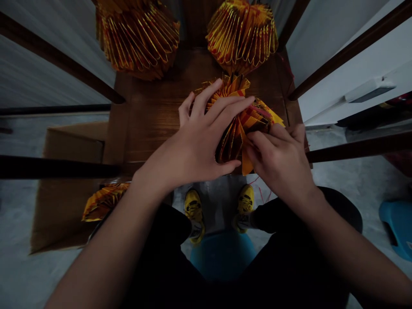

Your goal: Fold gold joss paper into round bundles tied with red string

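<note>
A pleated gold-and-red paper ornament lies near the front of the wooden surface, beneath both hands. My left hand stretches across its left side, fingers spread and thumb apart, touching the folds. At the ornament's right edge, my right hand is closed in a pinch on the paper; its fingertips are partly hidden. A pinkish-red tie crosses the ornament's bunched middle. Behind it stand two fuller pleated paper ornaments, one at the left and one at the right.
Dark wooden bars surround the wooden surface. An open cardboard box sits on the floor at left, with another pleated paper piece beside my left forearm. Blue plastic stools are below me and at right. Red strings hang near my knee.
</note>
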Demonstrator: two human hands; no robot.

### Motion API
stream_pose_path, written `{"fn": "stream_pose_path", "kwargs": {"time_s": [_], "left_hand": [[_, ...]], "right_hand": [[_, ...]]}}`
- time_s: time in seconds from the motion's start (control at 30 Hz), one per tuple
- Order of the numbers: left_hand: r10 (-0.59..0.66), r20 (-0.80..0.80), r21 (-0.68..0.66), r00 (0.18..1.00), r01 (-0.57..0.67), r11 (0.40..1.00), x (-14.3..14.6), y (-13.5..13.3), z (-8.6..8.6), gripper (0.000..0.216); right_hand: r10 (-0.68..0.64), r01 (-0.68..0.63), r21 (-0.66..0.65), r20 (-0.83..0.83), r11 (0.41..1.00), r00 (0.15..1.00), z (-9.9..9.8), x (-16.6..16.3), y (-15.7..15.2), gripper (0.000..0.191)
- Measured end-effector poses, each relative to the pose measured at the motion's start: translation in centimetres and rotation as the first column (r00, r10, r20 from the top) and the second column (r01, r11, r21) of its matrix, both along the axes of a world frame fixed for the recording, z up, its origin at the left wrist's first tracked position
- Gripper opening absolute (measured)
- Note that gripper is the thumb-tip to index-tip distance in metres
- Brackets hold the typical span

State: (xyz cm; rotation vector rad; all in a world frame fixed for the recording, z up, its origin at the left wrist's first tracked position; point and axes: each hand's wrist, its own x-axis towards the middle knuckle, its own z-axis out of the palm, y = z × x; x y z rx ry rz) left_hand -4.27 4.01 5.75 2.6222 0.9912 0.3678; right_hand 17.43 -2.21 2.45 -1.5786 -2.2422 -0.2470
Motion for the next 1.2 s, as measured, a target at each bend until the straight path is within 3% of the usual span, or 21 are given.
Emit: {"fn": "stream_pose_path", "kwargs": {"time_s": [0.13, 0.3, 0.57, 0.77, 1.0, 1.2], "left_hand": [[0.001, -0.001, -0.01, 1.0, -0.001, 1.0, 0.0, 0.0, 0.1, 0.095], [-0.007, 0.0, 0.01, 1.0, 0.007, 1.0, 0.1, 0.0, -0.1, 0.098], [0.01, 0.01, 0.016, 1.0, -0.01, 1.0, 0.2, 0.0, -0.3, 0.101], [-0.002, 0.002, 0.019, 1.0, 0.002, 1.0, 0.2, -0.2, 0.0, 0.097], [-0.015, -0.002, 0.04, 1.0, 0.015, 0.999, 0.5, -0.2, 0.0, 0.099], [-0.031, -0.015, 0.047, 0.999, 0.031, 0.998, 0.4, -0.3, 0.1, 0.097]], "right_hand": [[-0.087, 0.099, 0.112, -0.104, 0.989, 0.991, -0.5, -1.0, 0.0, 0.025], [-0.112, 0.149, 0.246, -0.157, 0.958, 0.981, -0.7, -1.6, -0.4, 0.026], [-0.138, 0.174, 0.167, -0.206, 0.971, 0.969, -1.3, -2.2, 0.2, 0.03], [-0.031, 0.06, 0.129, -0.217, 0.99, 0.976, -1.1, -2.1, 0.0, 0.028], [-0.134, 0.18, 0.185, -0.237, 0.966, 0.962, -1.3, -2.4, 0.8, 0.035], [-0.158, 0.201, 0.155, -0.254, 0.967, 0.954, -1.7, -2.9, 1.2, 0.033]]}}
